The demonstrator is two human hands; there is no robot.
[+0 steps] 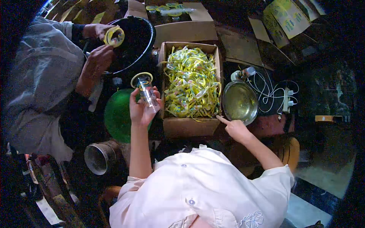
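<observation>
My left hand [143, 108] is closed around a clear plastic jar [147, 93] with a yellow rim. It holds the jar tilted, just left of a cardboard box [190, 127]. Small clear-and-yellow wrapped packets [190, 81] heap the box to its top. At the near right corner of the box is my right hand [236, 130], its index finger stretched out to the edge. The other fingers are partly curled, and nothing shows in them.
Right of the box sits a round metal bowl [240, 102], beside white cables [268, 93] and a power strip [287, 100]. A green round lid or stool [121, 116] lies left. Further left, another person's hands [99, 57] hold a yellow-rimmed jar [114, 36] over a dark tub [150, 41].
</observation>
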